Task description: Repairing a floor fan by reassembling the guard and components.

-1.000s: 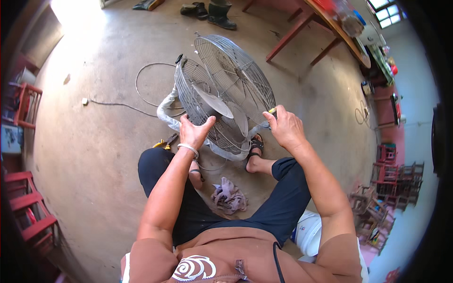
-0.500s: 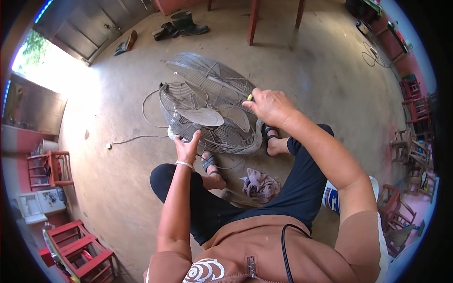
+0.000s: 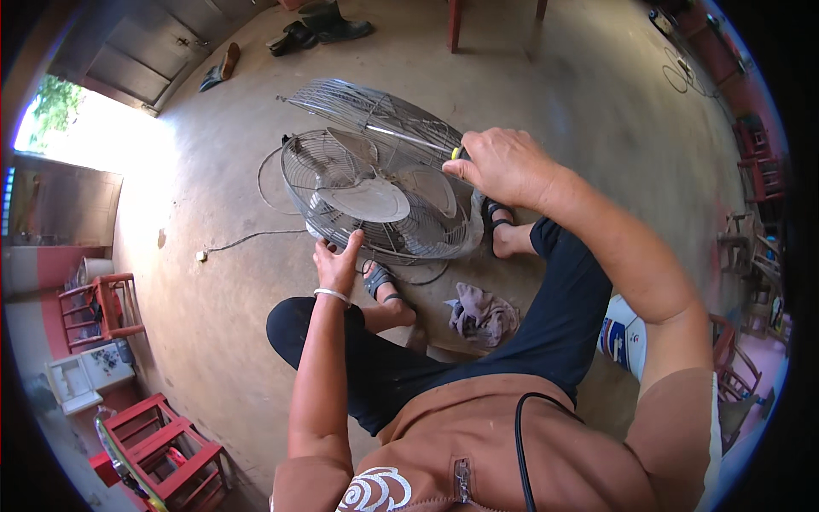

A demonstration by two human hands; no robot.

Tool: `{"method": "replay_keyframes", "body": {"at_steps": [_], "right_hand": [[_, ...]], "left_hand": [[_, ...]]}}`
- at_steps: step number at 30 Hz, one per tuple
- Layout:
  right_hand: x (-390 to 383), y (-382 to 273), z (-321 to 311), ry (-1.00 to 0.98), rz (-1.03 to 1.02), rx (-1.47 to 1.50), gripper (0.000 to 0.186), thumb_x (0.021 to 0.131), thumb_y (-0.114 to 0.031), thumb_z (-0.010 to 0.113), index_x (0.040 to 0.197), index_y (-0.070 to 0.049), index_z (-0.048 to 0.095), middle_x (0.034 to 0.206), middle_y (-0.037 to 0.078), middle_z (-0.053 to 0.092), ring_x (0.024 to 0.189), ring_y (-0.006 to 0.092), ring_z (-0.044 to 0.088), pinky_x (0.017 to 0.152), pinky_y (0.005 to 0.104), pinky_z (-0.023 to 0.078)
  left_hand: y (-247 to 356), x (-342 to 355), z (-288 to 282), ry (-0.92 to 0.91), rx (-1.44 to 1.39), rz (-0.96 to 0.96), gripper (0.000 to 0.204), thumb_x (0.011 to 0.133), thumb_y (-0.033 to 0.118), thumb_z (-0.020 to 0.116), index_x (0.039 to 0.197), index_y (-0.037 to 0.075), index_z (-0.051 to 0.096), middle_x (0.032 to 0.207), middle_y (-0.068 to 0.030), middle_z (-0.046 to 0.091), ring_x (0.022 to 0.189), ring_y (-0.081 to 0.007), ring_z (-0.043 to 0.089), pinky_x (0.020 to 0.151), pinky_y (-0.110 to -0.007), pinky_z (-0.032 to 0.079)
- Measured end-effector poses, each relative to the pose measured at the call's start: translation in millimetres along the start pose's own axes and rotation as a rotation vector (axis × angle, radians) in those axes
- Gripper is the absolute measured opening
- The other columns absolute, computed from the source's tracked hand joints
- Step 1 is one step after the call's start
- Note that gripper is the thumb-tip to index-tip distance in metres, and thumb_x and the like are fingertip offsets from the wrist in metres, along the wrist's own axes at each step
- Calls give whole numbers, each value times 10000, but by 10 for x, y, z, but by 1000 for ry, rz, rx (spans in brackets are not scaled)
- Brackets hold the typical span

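Note:
A fan (image 3: 367,198) with dusty grey blades sits in its round wire cage on the floor in front of me, between my feet. The detached front grille (image 3: 341,99) stands tilted up along the far side of the cage. In my right hand (image 3: 512,167), closed, is a screwdriver (image 3: 401,136) with a yellow ring on its handle; its long metal shaft points left across the front grille. My left hand (image 3: 336,266) grips the near left rim of the cage, thumb upward; its other fingers are partly hidden.
A crumpled cloth (image 3: 485,314) lies between my feet. The fan's cord ends in a plug (image 3: 202,256) to the left. A white bucket (image 3: 625,337) stands beside my right leg. Boots (image 3: 334,22) are at the far side, and red wooden chairs (image 3: 162,452) line the left.
The front grille, blurred before, has swung and now shows sharply at a steeper tilt. My right hand has moved slightly right with the screwdriver. My left hand stays on the rim.

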State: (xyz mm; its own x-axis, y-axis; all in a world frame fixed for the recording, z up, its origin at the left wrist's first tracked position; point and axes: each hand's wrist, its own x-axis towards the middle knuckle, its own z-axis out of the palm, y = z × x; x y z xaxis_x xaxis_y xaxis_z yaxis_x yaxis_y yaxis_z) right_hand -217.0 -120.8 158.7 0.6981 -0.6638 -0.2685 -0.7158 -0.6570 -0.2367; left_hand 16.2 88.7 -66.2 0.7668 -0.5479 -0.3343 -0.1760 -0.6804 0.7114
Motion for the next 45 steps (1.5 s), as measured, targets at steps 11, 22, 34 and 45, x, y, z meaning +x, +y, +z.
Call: {"method": "replay_keyframes", "body": {"at_steps": [11,22,34,45], "right_hand": [[-57,219,-148,18,-79,-27,496,908,-481,560,894,8,639,830,212,671,837,382,658,737,470,518],[-80,374,-148,-10,-84,30,465,913,-446,571,889,8,673,847,198,685,849,354,675,770,441,536],[289,582,-46,154,-115,50,475,905,-468,575,948,1,639,823,183,681,839,346,678,738,433,542],[54,309,-36,-11,-218,173,441,914,-415,585,895,23,635,826,206,682,820,360,678,756,445,532]], "left_hand": [[195,-140,-178,-210,-179,-56,730,801,440,741,1230,-60,425,1058,-145,628,810,-176,607,675,-270,482],[645,-283,-155,-116,-138,-174,736,746,439,762,1196,-64,467,768,-89,578,529,-119,511,389,-253,369],[1109,-201,-430,-122,-62,-290,572,750,515,736,980,27,545,607,-2,443,402,-82,426,336,-227,303],[789,-445,-479,-118,-44,-305,877,753,538,743,1235,-111,402,648,-48,508,418,-110,439,351,-244,325]]}}
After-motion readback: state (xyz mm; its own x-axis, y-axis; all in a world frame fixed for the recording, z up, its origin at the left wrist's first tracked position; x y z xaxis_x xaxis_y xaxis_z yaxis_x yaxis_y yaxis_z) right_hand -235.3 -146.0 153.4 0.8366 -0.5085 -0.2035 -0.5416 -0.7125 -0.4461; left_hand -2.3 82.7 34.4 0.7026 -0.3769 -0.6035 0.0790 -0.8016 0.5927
